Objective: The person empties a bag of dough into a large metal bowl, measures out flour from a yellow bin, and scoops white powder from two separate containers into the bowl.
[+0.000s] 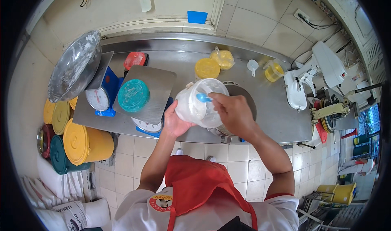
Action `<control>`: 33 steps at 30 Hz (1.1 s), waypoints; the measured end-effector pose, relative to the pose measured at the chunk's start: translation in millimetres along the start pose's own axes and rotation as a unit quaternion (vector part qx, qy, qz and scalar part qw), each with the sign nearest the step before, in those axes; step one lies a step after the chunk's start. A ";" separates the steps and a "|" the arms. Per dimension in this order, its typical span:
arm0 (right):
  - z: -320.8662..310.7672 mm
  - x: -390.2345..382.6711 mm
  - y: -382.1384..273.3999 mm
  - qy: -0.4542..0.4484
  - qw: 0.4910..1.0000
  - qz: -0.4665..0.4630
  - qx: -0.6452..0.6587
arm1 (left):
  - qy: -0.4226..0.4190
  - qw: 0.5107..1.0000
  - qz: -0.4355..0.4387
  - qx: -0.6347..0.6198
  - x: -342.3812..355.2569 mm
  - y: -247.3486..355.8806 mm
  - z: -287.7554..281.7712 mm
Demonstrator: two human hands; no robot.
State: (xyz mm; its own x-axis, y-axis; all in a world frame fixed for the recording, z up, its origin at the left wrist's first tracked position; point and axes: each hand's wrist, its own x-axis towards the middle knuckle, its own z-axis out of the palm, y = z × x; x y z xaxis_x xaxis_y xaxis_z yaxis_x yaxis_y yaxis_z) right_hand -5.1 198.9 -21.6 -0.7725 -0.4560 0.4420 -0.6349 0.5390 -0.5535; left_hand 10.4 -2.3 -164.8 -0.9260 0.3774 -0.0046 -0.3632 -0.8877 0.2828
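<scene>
A translucent white plastic tub [187, 102] is tilted over the steel table, with pale powder inside it. Its side is gripped by my left hand [176, 123], fingers wrapped around the wall. My right hand [235, 112] is closed on a small blue scoop [202, 97] at the tub's mouth; how much the scoop carries is hard to see. Behind my right hand, partly hidden, stands a round metal pot [247, 97]. To the left, a teal round lid [133, 95] rests on the flat plate of a scale [167, 78].
A second, blue scale [106, 90] bears a large floury metal bowl [77, 68]. At the back are a yellow-lidded tub [207, 68], a bagged yellow lump [223, 59], a white measuring cup [252, 65] and a yellow-filled jug [274, 71]. A white stand mixer [297, 90] stands right.
</scene>
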 end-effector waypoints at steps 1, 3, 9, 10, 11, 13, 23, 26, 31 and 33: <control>11.1 4.5 8.7 -0.022 1.000 0.002 0.005 | 0.008 1.000 -0.018 0.012 3.0 -1.6 2.5; 30.6 14.3 26.0 -0.052 0.998 0.024 -0.004 | 0.027 0.998 -0.043 0.035 8.0 -4.4 5.0; 45.2 8.0 40.2 -0.133 0.984 0.099 0.063 | 0.060 0.993 -0.080 0.069 17.9 -5.3 10.5; 42.6 8.6 39.7 -0.138 0.984 0.098 0.061 | 0.067 0.991 -0.090 0.075 19.0 -5.8 9.5; 39.8 9.9 39.0 -0.156 0.967 0.139 0.145 | 0.068 0.991 -0.087 0.071 19.4 -6.1 8.2; 34.2 11.1 38.0 -0.173 0.942 0.181 0.225 | 0.079 0.989 -0.096 0.086 21.0 -6.4 7.4; 39.7 5.2 64.1 -0.135 0.990 0.031 0.031 | 0.104 0.984 -0.107 0.101 23.4 -6.3 15.7; 39.3 5.2 56.1 -0.135 0.987 -0.016 0.086 | 0.118 0.981 -0.118 0.098 23.8 -5.5 13.2; 39.2 8.3 63.4 -0.226 0.827 0.326 0.399 | 0.121 0.979 -0.131 0.098 25.8 -4.1 10.4; 33.9 9.9 66.9 -0.237 0.813 0.331 0.416 | 0.123 0.979 -0.129 0.101 24.4 -2.1 10.0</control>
State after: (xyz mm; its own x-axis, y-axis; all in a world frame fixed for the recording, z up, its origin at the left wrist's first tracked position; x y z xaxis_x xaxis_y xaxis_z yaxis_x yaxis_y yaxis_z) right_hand -54.7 206.4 -78.1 -0.7239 -0.5889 -0.3593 0.2987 0.2018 -0.9328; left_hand -10.4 11.4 -155.9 -0.8117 0.4852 -0.3251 -0.5838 -0.6911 0.4261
